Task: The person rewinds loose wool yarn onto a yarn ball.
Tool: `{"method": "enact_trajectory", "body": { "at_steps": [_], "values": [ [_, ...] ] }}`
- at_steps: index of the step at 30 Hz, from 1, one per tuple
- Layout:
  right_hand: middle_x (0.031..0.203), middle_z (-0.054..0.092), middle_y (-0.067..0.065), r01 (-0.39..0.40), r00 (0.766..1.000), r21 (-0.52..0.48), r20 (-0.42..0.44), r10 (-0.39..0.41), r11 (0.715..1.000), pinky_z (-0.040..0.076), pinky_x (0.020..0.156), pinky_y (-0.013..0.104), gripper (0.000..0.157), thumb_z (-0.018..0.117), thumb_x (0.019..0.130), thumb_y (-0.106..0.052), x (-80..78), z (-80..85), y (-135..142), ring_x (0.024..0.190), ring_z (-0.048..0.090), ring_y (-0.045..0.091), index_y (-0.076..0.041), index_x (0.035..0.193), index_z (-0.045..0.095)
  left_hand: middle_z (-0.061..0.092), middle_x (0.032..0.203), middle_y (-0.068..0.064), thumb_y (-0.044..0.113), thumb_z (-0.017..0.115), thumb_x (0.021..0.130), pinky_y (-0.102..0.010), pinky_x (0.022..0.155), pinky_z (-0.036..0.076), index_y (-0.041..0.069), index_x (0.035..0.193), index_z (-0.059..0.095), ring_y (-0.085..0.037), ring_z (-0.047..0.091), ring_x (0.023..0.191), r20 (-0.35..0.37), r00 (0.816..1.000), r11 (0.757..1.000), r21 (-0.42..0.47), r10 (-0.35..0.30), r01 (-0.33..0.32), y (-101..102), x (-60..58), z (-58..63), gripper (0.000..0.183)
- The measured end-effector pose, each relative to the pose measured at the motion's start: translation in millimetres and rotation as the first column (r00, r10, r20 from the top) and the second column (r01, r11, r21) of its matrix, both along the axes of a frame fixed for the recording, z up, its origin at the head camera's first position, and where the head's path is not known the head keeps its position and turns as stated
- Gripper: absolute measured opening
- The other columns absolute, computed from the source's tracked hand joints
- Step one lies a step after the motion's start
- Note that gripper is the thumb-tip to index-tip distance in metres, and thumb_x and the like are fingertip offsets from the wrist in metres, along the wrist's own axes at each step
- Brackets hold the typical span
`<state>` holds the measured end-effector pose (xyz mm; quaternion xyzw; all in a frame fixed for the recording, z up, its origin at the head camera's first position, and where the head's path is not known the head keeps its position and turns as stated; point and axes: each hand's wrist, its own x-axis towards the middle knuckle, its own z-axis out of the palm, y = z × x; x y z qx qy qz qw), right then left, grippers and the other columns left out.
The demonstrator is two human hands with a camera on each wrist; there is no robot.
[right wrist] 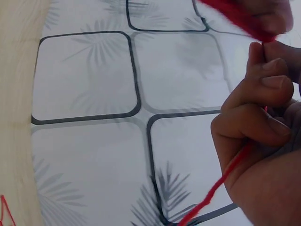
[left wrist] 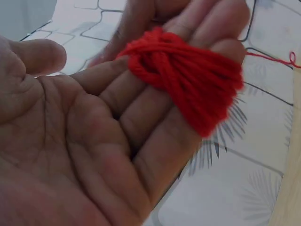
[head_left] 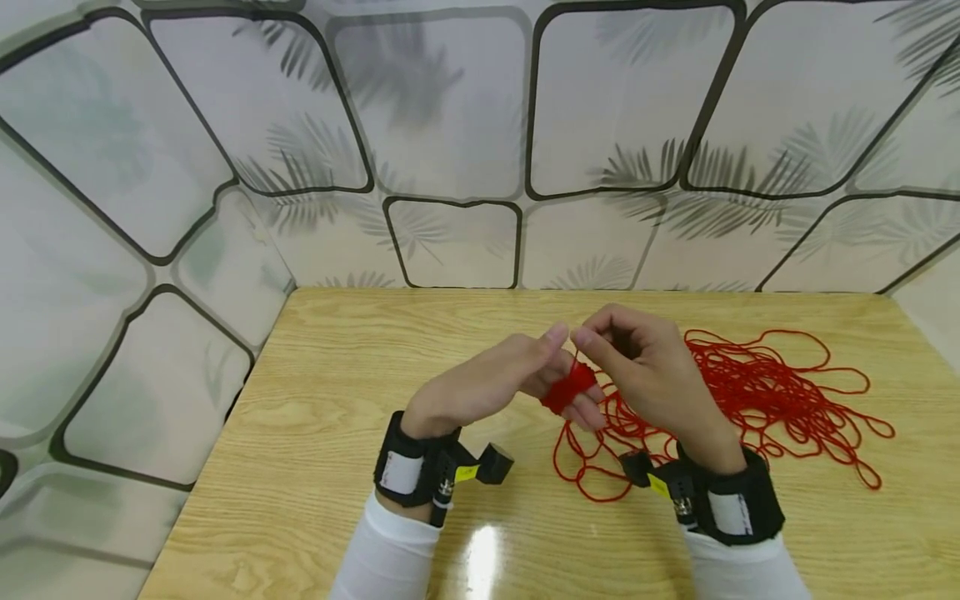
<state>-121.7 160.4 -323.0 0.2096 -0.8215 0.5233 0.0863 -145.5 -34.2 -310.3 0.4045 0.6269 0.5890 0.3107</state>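
Red yarn [head_left: 570, 388] is wound in a thick band round the fingers of my left hand [head_left: 491, 382]. Those fingers are held out nearly straight, and the left wrist view shows the palm with the wound yarn [left wrist: 202, 84] fanned across them, its strands crossing on the palm side. Beside them, at the fingertips, my right hand [head_left: 660, 371] pinches a strand between thumb and forefinger. In the right wrist view the yarn strand [right wrist: 211, 193] runs out below the curled fingers [right wrist: 249, 122] of that hand. Its upper end reaches the wound band.
A loose, tangled heap of red yarn [head_left: 780, 400] spreads over the right side of the wooden table [head_left: 337, 375], with loops reaching under my hands. Patterned cloth walls [head_left: 465, 242] stand behind and to the left of the table. Each wrist wears a black strap with a small camera.
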Motion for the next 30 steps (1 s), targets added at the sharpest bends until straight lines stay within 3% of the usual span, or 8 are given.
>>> {"method": "enact_trajectory", "body": {
  "at_steps": [3,6,12,16,19,22,24,30],
  "values": [
    [0.076,0.056,0.004,-0.051,0.998,-0.06,0.016,0.052,0.997,0.039,0.048,0.029,0.007,0.055,0.091,-0.016,-6.5,-7.1,0,0.057,0.047,0.018,-0.012,0.089,0.06,0.067,0.098,-0.011,0.048,0.011,0.1,-0.042,0.089,0.044,-0.003,0.109,0.061,-0.027,0.062,0.096,0.082,0.996,0.988,0.142,0.042,-0.053,-2,0.5,1.5,0.071],
    [0.081,0.056,0.008,-0.106,0.993,-0.101,0.04,0.11,0.989,0.043,0.052,0.03,0.009,0.054,0.091,-0.013,-10.9,-14.1,-2,0.061,0.049,0.02,-0.007,0.093,0.06,0.066,0.102,-0.014,0.047,0.015,0.101,-0.048,0.092,0.04,-0.011,0.115,0.054,-0.03,0.061,0.098,0.202,0.977,0.943,0.31,0.063,-0.125,-2,-1.0,0.8,0.071],
    [0.065,0.045,0.005,-0.119,0.991,-0.072,0.055,0.123,0.99,0.032,0.044,0.031,0.016,0.048,0.095,-0.015,-11.3,-21.2,-12,0.051,0.037,0.016,-0.009,0.099,0.062,0.058,0.12,-0.015,0.044,0.018,0.101,-0.048,0.104,0.028,-0.01,0.128,0.043,-0.031,0.05,0.118,0.38,0.924,0.78,0.565,0.042,-0.268,0,-6.4,-2.4,0.066],
    [0.061,0.042,0.001,-0.135,0.99,-0.01,0.045,0.136,0.991,0.03,0.043,0.032,0.017,0.046,0.097,-0.022,-8.0,-20.1,-21,0.049,0.037,0.015,-0.015,0.088,0.059,0.047,0.133,-0.021,0.043,0.017,0.101,-0.045,0.107,0.022,-0.008,0.134,0.037,-0.036,0.039,0.127,0.418,0.908,0.671,0.664,0.031,-0.329,4,-7.9,-2.7,0.063],
    [0.06,0.042,-0.002,-0.132,0.991,0.041,0.038,0.13,0.99,0.029,0.042,0.031,0.018,0.046,0.096,-0.027,-4.3,-16.2,-25,0.048,0.037,0.013,-0.021,0.087,0.06,0.043,0.136,-0.023,0.043,0.018,0.101,-0.043,0.108,0.021,-0.007,0.136,0.034,-0.035,0.037,0.129,0.417,0.905,0.623,0.688,0.079,-0.372,8,-7.5,-2.2,0.063],
    [0.06,0.04,-0.004,-0.116,0.993,0.079,0.028,0.115,0.99,0.029,0.043,0.03,0.017,0.047,0.096,-0.03,0.1,-10.0,-27,0.049,0.037,0.012,-0.025,0.086,0.06,0.044,0.135,-0.023,0.042,0.019,0.101,-0.044,0.107,0.023,-0.008,0.135,0.034,-0.034,0.04,0.127,0.369,0.91,0.613,0.681,0.187,-0.402,11,-6.5,-1.6,0.062],
    [0.06,0.04,-0.004,-0.104,0.995,0.079,0.016,0.103,0.991,0.03,0.044,0.03,0.015,0.048,0.095,-0.029,3.1,-5.5,-26,0.049,0.037,0.012,-0.025,0.086,0.06,0.045,0.133,-0.025,0.042,0.019,0.101,-0.044,0.106,0.025,-0.008,0.134,0.035,-0.033,0.042,0.125,0.311,0.912,0.632,0.659,0.266,-0.409,13,-5.4,-1.3,0.062],
    [0.061,0.04,-0.003,-0.052,0.997,0.028,-0.053,0.053,0.998,0.03,0.042,0.03,0.011,0.052,0.094,-0.017,10.1,6.0,-16,0.048,0.036,0.012,-0.02,0.088,0.06,0.048,0.128,-0.027,0.044,0.013,0.101,-0.042,0.103,0.031,-0.007,0.131,0.041,-0.029,0.048,0.121,0.113,0.915,0.748,0.541,0.388,-0.384,17,-1.6,-1.0,0.065]
  ]
}}
